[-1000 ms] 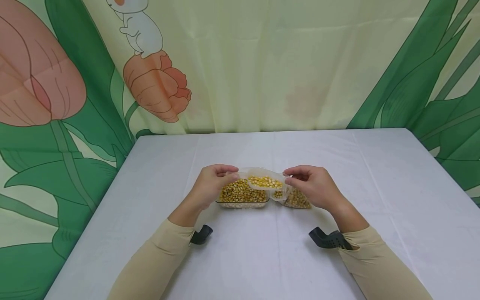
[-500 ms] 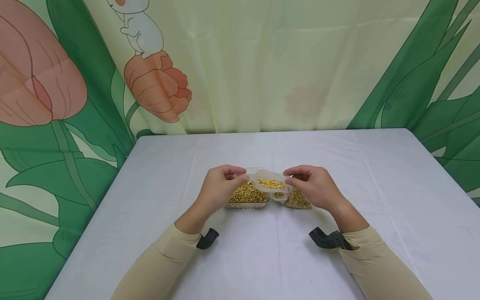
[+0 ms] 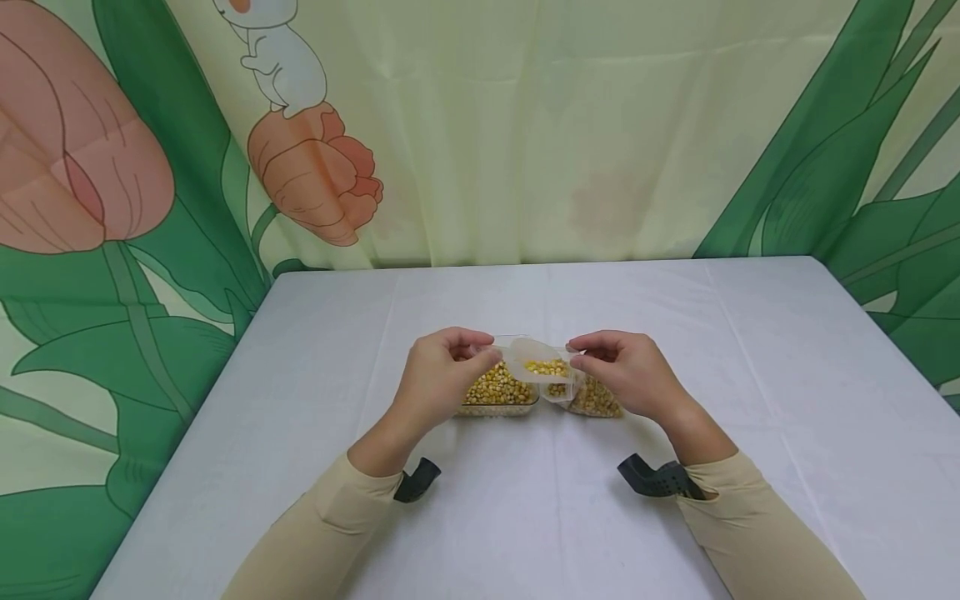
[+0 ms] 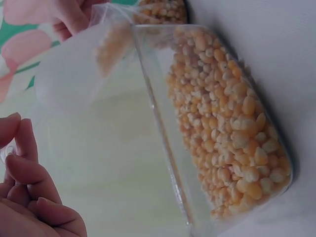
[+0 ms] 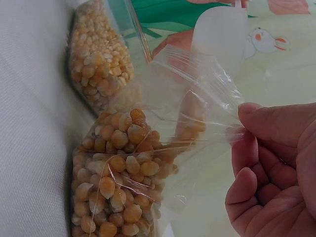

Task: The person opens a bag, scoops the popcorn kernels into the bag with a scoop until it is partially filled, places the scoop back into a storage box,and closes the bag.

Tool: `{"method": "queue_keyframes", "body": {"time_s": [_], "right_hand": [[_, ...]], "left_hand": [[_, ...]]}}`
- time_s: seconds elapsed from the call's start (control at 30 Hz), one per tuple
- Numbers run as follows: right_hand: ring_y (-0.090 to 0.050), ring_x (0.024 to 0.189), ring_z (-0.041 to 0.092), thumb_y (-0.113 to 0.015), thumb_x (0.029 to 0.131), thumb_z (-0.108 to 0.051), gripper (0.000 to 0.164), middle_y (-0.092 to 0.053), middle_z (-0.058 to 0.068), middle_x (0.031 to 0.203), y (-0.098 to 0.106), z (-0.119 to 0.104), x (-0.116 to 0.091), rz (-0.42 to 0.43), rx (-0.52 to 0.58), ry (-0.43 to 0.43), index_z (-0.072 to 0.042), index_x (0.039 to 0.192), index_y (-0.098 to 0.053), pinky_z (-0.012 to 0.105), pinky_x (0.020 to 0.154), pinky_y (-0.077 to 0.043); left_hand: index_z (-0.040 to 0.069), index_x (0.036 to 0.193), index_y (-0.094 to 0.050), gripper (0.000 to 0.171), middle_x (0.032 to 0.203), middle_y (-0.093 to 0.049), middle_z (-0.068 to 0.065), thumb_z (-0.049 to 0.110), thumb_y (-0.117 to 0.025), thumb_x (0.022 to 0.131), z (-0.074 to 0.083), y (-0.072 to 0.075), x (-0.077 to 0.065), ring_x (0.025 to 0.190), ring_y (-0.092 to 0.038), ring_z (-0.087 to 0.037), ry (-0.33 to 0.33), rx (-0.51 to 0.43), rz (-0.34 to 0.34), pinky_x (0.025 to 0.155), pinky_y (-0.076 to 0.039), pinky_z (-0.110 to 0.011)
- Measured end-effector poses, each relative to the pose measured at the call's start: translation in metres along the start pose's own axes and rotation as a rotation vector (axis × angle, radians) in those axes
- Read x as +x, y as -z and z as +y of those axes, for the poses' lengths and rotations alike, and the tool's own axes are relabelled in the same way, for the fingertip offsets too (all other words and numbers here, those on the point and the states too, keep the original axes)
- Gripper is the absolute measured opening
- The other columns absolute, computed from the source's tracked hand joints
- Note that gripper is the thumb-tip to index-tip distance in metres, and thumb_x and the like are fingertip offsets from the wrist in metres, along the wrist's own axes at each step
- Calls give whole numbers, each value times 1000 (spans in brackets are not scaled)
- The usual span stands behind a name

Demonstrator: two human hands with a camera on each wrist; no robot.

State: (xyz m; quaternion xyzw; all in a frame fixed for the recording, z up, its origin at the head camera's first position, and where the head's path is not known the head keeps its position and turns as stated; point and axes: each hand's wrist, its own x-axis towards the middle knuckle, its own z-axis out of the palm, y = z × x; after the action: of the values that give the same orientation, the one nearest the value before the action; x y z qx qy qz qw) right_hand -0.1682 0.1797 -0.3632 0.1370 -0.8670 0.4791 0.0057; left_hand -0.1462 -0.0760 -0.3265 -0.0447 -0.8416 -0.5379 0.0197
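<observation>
My left hand (image 3: 438, 375) pinches the handle of a translucent white scoop (image 3: 519, 357). The scoop is held above the gap between a glass container and a clear plastic bag (image 3: 597, 402), with yellow corn kernels (image 3: 547, 367) gathered at its right end. That end is at the bag's mouth, seen through the film in the right wrist view. My right hand (image 3: 630, 371) pinches the bag's upper edge (image 5: 224, 116) between thumb and forefinger and holds it up. Corn kernels (image 5: 118, 197) fill the lower bag, which rests on the table.
The rectangular glass container (image 3: 495, 410), holding many corn kernels (image 4: 217, 128), stands on the white-clothed table (image 3: 517, 517) just left of the bag. A printed curtain (image 3: 480, 133) hangs behind the table. A dark wrist mount (image 3: 660, 479) sits by the right sleeve.
My left hand has moved right with the scoop, toward the bag. The kernels in the scoop have shifted to its right end, and fewer show. My right hand stays in place.
</observation>
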Motion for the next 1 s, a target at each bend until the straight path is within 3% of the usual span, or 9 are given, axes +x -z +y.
{"method": "queue_keyframes", "body": {"time_s": [0.63, 1.0], "right_hand": [[-63, 86, 23, -70, 94, -8, 19, -72, 11, 104, -1, 5, 3, -9, 10, 11, 0, 110, -74, 23, 70, -53], [-64, 88, 20, -72, 93, -10, 17, -73, 9, 102, -2, 3, 0, 9, 25, 25, -1, 107, -75, 23, 71, -52]], "left_hand": [[4, 100, -76, 16, 78, -62, -4, 12, -77, 87, 8, 13, -5, 72, -56, -18, -4, -19, 5, 58, -44, -24], [3, 110, -73, 21, 86, -60, -6, 14, -74, 93, 2, 40, 0, 80, -54, -20, 47, -52, -3, 63, -44, -23]]}}
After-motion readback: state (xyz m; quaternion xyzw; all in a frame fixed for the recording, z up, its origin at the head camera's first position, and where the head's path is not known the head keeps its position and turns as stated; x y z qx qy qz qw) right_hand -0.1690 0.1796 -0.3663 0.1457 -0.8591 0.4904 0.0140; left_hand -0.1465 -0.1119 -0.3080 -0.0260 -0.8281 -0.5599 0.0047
